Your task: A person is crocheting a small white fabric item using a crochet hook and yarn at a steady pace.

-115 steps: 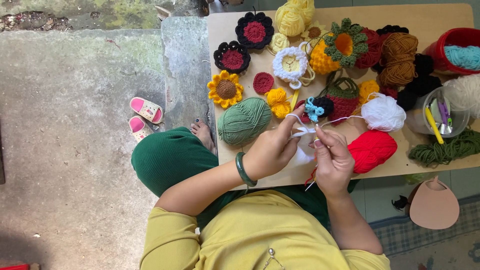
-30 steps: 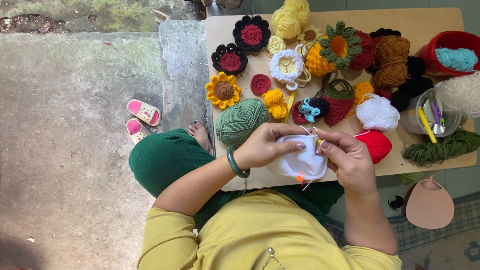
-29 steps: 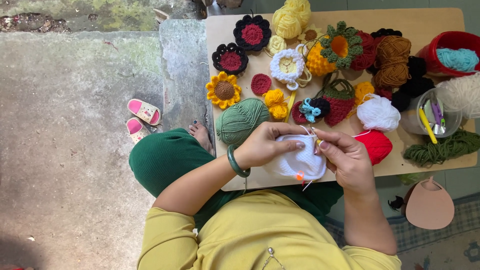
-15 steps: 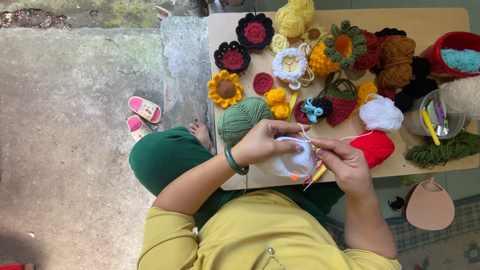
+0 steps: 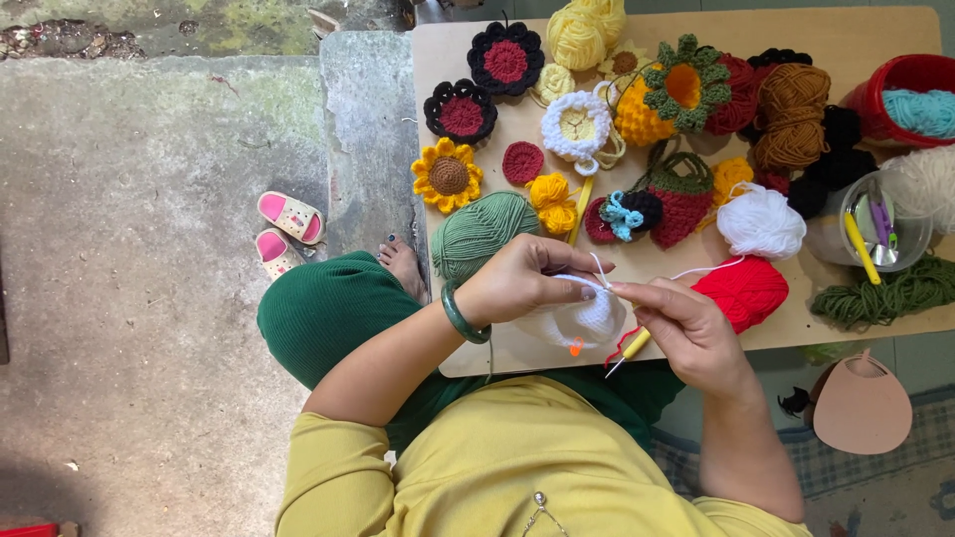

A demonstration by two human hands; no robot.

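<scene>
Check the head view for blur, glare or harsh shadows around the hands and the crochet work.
Head view: even, soft daylight, no glare; only faint shadows under the left hand and right hand. The white crochet piece and the yellow-handled hook look reasonably sharp; the wooden board's edges show slight wide-angle bowing.

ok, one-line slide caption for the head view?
Left hand holds white crochet piece, right hand holds hook, beside green yarn ball on board.
</scene>
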